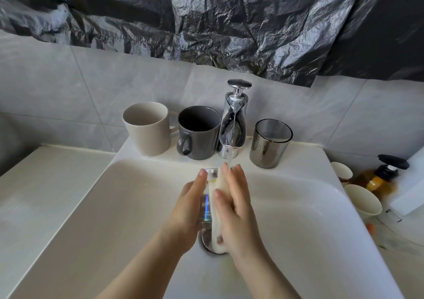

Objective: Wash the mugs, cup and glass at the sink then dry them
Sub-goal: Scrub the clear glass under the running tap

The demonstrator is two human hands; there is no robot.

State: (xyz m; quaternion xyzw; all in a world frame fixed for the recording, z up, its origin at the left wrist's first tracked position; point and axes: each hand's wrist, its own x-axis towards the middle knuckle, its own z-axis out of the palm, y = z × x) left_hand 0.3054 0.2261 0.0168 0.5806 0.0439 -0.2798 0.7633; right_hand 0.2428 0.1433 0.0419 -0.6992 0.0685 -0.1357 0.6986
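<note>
Over the white sink (119,207), my left hand (185,207) holds a clear glass (207,197) lying on its side under the running tap (231,124). Water falls onto it. My right hand (236,202) presses a pale sponge (218,207) against the glass, fingers wrapped round the sponge. On the back ledge stand a beige mug (148,127), a dark grey mug (197,132) and a smoky mirrored cup (269,143), all upright.
The chrome drain (207,241) lies below my hands. To the right of the sink stand two cream paper cups (362,201), an amber pump bottle (380,174) and a white box. Black plastic sheeting covers the wall above the grey tiles.
</note>
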